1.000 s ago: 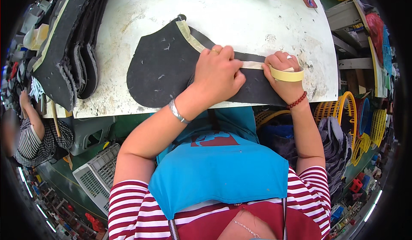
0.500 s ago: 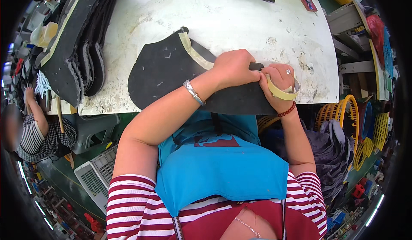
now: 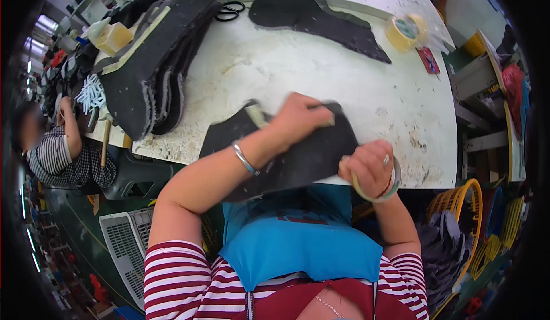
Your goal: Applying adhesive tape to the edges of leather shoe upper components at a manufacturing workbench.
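A black, curved felt-like piece (image 3: 312, 154) lies at the near edge of the white worktable (image 3: 298, 74), with a pale tape strip (image 3: 256, 114) along its upper left. My left hand (image 3: 301, 117) presses flat on the piece over the tape. My right hand (image 3: 369, 168) sits at the table's near edge, right of the piece, gripping a roll of yellowish tape (image 3: 378, 191) that hangs around its fingers. A silver bracelet is on my left wrist.
A stack of similar black pieces (image 3: 152, 74) lies at the table's left. Another black piece (image 3: 312, 16), scissors (image 3: 229, 12) and a second tape roll (image 3: 404, 31) lie farther back. Another person (image 3: 57, 148) sits at left. Yellow baskets (image 3: 464, 205) stand lower right.
My left hand slid left along the tape strip on the black piece. My right hand pulled the tape roll back to the table's near edge.
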A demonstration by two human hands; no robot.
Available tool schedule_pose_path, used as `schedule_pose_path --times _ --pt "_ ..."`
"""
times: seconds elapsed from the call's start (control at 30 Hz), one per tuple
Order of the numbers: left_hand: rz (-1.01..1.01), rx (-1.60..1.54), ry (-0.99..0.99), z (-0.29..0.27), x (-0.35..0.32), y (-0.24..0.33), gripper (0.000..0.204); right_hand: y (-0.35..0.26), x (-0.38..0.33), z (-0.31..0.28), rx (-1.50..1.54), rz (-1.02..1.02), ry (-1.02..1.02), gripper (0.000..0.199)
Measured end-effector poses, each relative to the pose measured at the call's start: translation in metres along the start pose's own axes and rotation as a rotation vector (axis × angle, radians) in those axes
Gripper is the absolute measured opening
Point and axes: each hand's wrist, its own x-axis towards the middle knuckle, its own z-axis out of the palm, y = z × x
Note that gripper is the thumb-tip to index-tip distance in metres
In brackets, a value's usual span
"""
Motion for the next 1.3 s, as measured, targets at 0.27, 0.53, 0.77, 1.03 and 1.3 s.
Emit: schedule_pose_path --times 0.27,0.53,0.77,1.03,1.3 --pt "0.190 0.430 0.329 -0.149 -0.084 0.110 0.040 0.031 -0.016 0.021 0.148 0.261 0.041 0.024" --pt "0.238 0.789 0.661 -0.345 -0.018 0.175 0.037 0.030 -0.022 0.044 0.208 0.377 -0.018 0.020" --pt "0.458 1.297 0.672 -0.223 0.142 0.109 0.056 0.034 -0.033 0.052 0.263 0.632 0.016 0.017" --pt "0.352 1.333 0.245 -0.139 0.244 0.012 0.060 0.033 -0.041 0.052 0.350 0.761 -0.016 0.013" --pt "0.545 1.273 -0.220 -0.022 0.039 -0.034 0.070 0.031 -0.038 0.029 0.398 0.687 0.185 0.007"
